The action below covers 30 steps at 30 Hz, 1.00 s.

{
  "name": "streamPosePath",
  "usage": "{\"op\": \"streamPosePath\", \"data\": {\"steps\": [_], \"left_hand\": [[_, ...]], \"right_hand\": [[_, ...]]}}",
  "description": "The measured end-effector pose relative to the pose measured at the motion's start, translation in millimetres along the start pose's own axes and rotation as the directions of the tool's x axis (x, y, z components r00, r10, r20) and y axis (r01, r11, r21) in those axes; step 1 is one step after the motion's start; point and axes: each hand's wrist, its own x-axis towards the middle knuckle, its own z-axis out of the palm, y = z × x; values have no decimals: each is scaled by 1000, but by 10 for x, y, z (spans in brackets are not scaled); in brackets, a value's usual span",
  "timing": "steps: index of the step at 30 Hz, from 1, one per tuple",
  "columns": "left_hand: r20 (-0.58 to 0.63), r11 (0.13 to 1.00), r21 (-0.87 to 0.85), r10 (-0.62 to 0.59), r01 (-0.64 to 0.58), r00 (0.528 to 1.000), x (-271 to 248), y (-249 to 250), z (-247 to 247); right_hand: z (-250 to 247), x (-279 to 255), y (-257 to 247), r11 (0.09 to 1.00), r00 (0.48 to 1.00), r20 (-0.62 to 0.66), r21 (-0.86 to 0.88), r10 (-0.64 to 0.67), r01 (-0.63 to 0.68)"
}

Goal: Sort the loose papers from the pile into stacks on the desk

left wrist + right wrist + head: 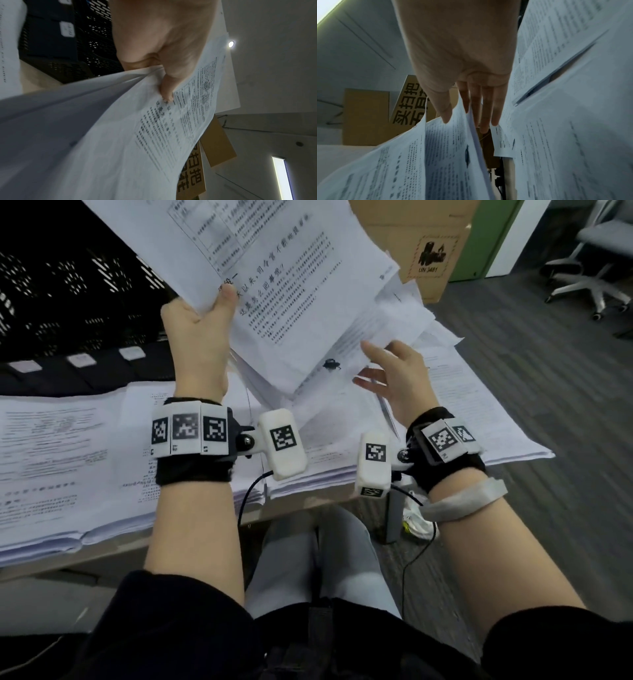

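Head view: left hand (200,337) grips a raised sheaf of papers (274,268), right hand (397,381) loose beside its lower edge. Cardboard box (428,251) beyond reads "UN 3481".

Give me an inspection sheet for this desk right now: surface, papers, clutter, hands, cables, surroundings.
Surface: desk, mostly covered by paper; front edge bare.
Job's things: raised sheaf held up; flat stacks on the left; loose pile on the right.
Clutter: binder clip on the lifted papers.
Grippers: left hand grips the sheaf, thumb on top; right hand open, fingers in among the sheets.
Cables: black cable hangs from the wrist camera.
Surroundings: black mesh organizer, cardboard box, office chair.
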Motion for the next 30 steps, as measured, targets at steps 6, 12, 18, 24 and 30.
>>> {"op": "streamPosePath", "data": {"steps": [6,12,18,24,30], "left_hand": [[52,1000,2,-9,8,999,-315,46,-124],[-28,998,-69,7,-9,1000,-604,102,-143],[-86,996,-94,-6,-2,996,-758,78,-158],[-179,1000,-7,5,-6,984,-834,-28,-257],[-39,985,155,-65,70,997,-868,-134,-489]], "right_hand": [[-111,-245,148,952,998,-64,304,6,14],[-153,-470,142,983,992,-121,170,-45,65],[-133,-637,186,978,980,-97,98,-174,184],[15,-685,230,936,959,-187,246,-211,253],[245,-759,165,922,947,-227,264,-227,284]]}}
